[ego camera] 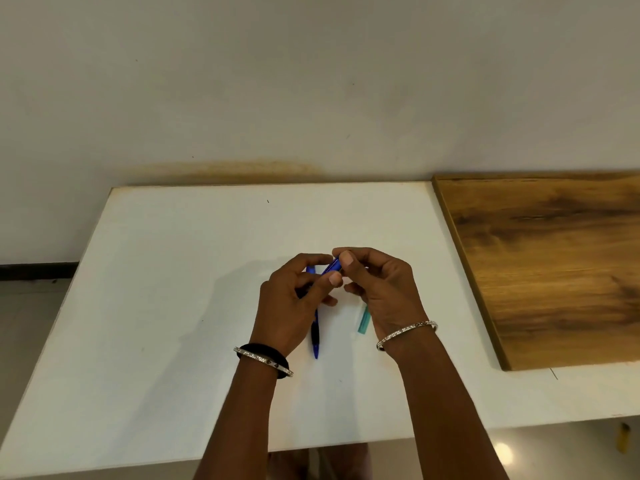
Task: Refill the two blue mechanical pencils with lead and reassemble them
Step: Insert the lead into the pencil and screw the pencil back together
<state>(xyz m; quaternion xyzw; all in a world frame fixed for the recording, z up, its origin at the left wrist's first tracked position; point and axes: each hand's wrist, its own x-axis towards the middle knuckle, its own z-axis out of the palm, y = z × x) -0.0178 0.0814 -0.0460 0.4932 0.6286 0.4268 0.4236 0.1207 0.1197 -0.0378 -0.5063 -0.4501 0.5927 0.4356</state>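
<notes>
Both hands meet above the middle of the white table [166, 306]. My left hand [291, 306] grips a blue mechanical pencil [330, 266] that points up and to the right. My right hand [377, 289] pinches the upper end of that same pencil between thumb and fingers. A second blue pencil [315, 336] with a black grip lies on the table below my left hand, partly hidden by it. A teal lead tube [363, 320] lies beside my right wrist, half covered by the hand.
A dark wooden board [554, 265] lies on the right part of the table. The wall stands right behind the table's far edge. The table's near edge runs just below my forearms, with floor visible beyond it.
</notes>
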